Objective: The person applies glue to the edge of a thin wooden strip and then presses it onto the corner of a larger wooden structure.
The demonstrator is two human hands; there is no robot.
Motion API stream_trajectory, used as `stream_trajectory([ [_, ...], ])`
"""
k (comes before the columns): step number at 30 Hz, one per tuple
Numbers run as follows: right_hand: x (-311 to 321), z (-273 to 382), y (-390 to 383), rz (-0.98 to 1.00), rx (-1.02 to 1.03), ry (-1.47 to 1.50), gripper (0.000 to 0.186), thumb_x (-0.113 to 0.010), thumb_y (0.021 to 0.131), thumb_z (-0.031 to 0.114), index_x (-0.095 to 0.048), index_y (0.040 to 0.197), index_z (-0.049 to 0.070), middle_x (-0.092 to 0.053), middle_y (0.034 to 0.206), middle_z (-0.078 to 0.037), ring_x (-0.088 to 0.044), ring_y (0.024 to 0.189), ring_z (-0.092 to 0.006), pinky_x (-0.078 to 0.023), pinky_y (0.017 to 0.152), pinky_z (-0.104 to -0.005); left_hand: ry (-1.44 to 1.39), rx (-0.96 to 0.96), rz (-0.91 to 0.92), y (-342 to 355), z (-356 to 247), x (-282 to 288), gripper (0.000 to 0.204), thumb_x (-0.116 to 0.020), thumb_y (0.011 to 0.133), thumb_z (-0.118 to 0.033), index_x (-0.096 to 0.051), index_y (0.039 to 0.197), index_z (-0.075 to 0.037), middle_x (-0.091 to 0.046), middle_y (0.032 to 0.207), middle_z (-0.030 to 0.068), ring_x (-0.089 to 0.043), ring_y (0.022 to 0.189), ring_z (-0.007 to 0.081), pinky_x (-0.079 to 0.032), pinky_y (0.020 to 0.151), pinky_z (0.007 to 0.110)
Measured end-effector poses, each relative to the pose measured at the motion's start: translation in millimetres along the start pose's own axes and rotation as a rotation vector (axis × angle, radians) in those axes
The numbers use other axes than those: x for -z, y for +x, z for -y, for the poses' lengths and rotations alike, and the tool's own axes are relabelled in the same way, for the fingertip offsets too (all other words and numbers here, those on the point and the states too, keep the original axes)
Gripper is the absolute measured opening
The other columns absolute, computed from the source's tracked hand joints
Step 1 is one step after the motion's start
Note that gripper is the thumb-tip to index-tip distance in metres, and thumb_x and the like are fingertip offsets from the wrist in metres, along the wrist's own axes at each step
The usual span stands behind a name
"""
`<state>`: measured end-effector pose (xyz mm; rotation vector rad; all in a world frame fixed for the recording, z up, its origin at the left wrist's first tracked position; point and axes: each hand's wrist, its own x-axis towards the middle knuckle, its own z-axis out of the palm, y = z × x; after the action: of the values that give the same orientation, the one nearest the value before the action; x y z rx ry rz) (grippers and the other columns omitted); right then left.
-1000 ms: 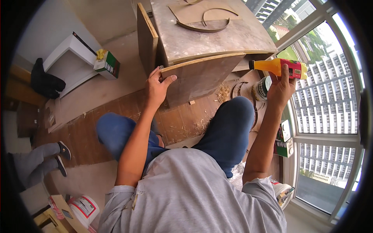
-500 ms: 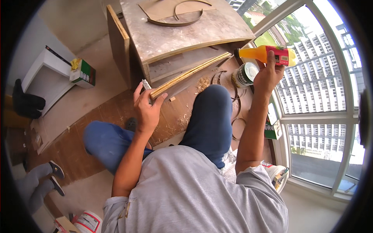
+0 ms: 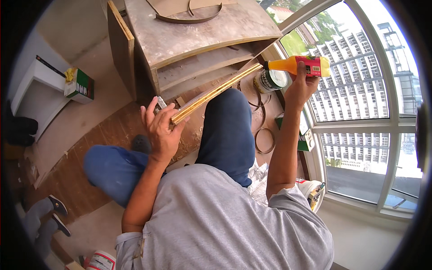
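Note:
My left hand (image 3: 163,135) grips the near end of a long narrow wooden board (image 3: 216,93), thumb on one side and fingers on the other. A small whitish piece (image 3: 161,103) shows by those fingers; its kind is unclear. The board's edge faces up and has a glossy yellow coat along it. In my right hand (image 3: 300,90) is a plastic glue bottle (image 3: 283,65) with yellow-orange contents and a red label. It lies nearly level, its dark tip pointing left at the far end of the board. Whether tip and board touch, I cannot tell.
Beyond the board stands a wooden cabinet (image 3: 198,38) with an open front and curved edging strips on top. A tin can (image 3: 270,82) and coiled strips (image 3: 264,140) sit by the window. At left are a green-white box (image 3: 80,85) and another person's feet (image 3: 58,213).
The whole view has shifted, so most things appear further left. The bottle's tip has come closer to the board's far end. My left fingers are more spread at the near end.

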<state>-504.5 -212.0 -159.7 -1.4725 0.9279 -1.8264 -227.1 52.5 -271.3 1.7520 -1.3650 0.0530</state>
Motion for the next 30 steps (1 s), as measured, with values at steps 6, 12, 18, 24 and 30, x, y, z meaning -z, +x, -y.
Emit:
stream_trajectory([
  [6, 3, -5, -2, -0.001, -0.022, 0.025, 0.033, -0.074, 0.102, 0.012, -0.056, 0.127, -0.001, -0.073, 0.115, -0.013, -0.076, 0.101, -0.0214, -0.068, 0.081, -0.036, -0.078, -0.052, 0.041, 0, 4, -3, 0.032, -0.084, 0.09, -0.03, -0.074, 0.11, -0.008, -0.078, 0.107, 0.0074, -0.058, 0.137, 0.0398, -0.024, 0.125, 0.063],
  [12, -2, -18, 0, 0.055, 0.002, 0.015, 0.036, -0.074, 0.102, 0.011, -0.055, 0.129, -0.001, -0.073, 0.115, -0.013, -0.074, 0.102, -0.0202, -0.065, 0.085, -0.0348, -0.082, -0.064, 0.049, 1, 4, -4, 0.032, -0.084, 0.09, -0.03, -0.074, 0.11, -0.007, -0.078, 0.106, 0.0077, -0.058, 0.137, 0.0405, -0.025, 0.124, 0.063],
  [18, -5, -1, -25, 0.148, 0.077, -0.116, 0.034, -0.072, 0.103, 0.01, -0.056, 0.131, -0.002, -0.072, 0.119, -0.014, -0.073, 0.106, -0.0207, -0.062, 0.091, -0.034, -0.124, -0.053, 0.064, 1, 2, -3, 0.03, -0.086, 0.09, -0.018, -0.074, 0.113, -0.005, -0.079, 0.104, 0.0131, -0.056, 0.139, 0.0413, -0.037, 0.12, 0.058],
  [24, 9, 9, 0, 0.133, 0.101, -0.167, 0.034, -0.072, 0.103, 0.013, -0.058, 0.13, -0.002, -0.073, 0.115, -0.013, -0.073, 0.101, -0.0198, -0.064, 0.087, -0.0346, -0.156, -0.061, 0.079, 0, 1, -1, 0.031, -0.087, 0.088, -0.015, -0.074, 0.113, -0.003, -0.078, 0.106, 0.0141, -0.057, 0.138, 0.0427, -0.047, 0.11, 0.051],
  [30, -4, -17, 12, 0.173, 0.058, -0.065, 0.035, -0.072, 0.104, 0.013, -0.056, 0.131, -0.001, -0.073, 0.115, -0.014, -0.074, 0.1, -0.0195, -0.065, 0.084, -0.0347, -0.166, -0.058, 0.072, 2, 2, -2, 0.029, -0.087, 0.088, -0.014, -0.074, 0.11, -0.003, -0.078, 0.108, 0.0135, -0.057, 0.137, 0.0423, -0.048, 0.11, 0.051],
])
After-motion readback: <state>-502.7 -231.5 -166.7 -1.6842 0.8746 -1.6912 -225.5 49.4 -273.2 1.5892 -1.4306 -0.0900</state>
